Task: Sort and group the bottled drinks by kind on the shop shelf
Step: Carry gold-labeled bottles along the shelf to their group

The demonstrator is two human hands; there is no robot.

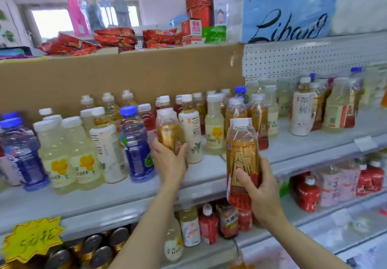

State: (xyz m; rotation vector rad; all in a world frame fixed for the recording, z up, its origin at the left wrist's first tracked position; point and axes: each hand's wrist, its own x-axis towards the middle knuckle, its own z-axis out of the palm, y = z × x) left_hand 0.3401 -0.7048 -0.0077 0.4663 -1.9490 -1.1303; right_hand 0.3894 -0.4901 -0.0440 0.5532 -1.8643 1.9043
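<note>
Both hands were busy, each with one gold-and-red labelled tea bottle. The left hand (170,163) was wrapped round the lower body of a gold tea bottle (169,131) that stood, or nearly stood, on the middle shelf (209,172), just in front of a white-labelled tea bottle (191,130) and beside a blue bottle (136,143). Whether its base rested on the shelf could not be told; the hand hid it.

The right hand (261,191) was clamped on a second gold tea bottle (243,159), thumb across the red part of the label, held upright in the air in front of the shelf edge and clear of the row.

More bottles of the same gold kind (258,120) stood further back to the right, mixed among pale yellow flower-label bottles (214,130). To the left the row ran pale yellow (56,155), white-label, then blue bottles (21,151), so kinds remained interleaved.

Judged step: gathering the gold teas into one group, mid-sort. The next move would call for a free patch of shelf beside the other gold bottles, and for setting each bottle down upright without knocking the crowded neighbours. The gap on the bare shelf right of centre (303,145) looked the likeliest spot.
</note>
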